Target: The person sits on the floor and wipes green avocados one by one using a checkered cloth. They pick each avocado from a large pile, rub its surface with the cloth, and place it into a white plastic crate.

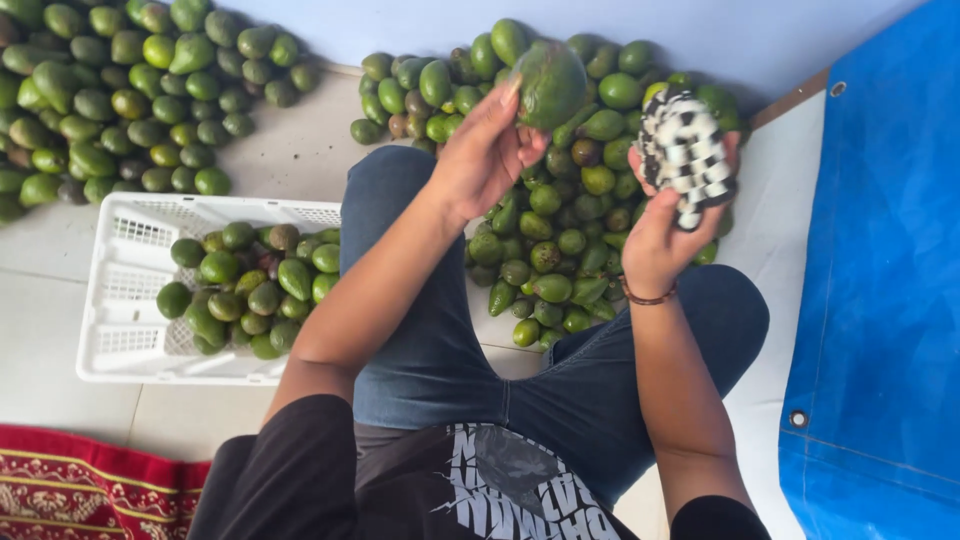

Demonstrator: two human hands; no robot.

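My left hand [485,155] is raised over my left knee and grips a large green avocado [549,82] by its lower side. My right hand [665,215] is closed on a crumpled black-and-white checked cloth [685,150], held up just right of the avocado. Both hands hover above a pile of green avocados [560,230] that lies on the floor between my knees and the wall.
A white plastic crate [130,300] partly filled with avocados stands by my left leg. A second heap of avocados [110,90] spreads at the upper left. A blue tarp [880,300] covers the right side. A red patterned rug [80,490] lies at the lower left.
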